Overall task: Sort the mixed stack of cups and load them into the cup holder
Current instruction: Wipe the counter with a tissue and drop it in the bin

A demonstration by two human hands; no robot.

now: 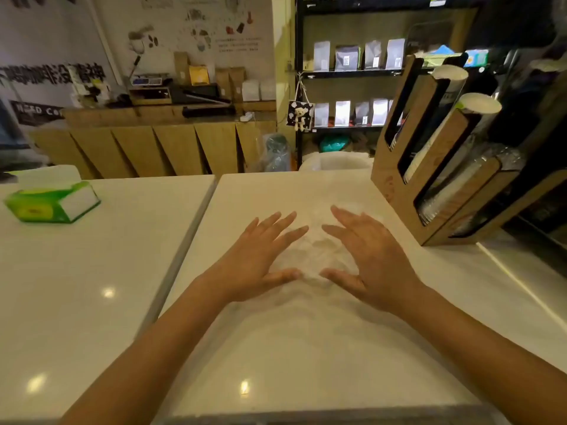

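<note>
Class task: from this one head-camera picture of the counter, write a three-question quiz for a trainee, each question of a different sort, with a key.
1. True or false: the left hand grips a cup.
2. Multiple choice: the wooden cup holder stands A) at the left edge by the tissue pack, B) on the right of the counter, C) between the two hands.
3. Fill in: the green tissue pack lies on the ______ side of the counter.

Key
1. False. Both it and the right hand are spread flat with straight fingers over the counter, holding nothing.
2. B. Its slanted slots already hold stacked cups.
3. Left.
</note>
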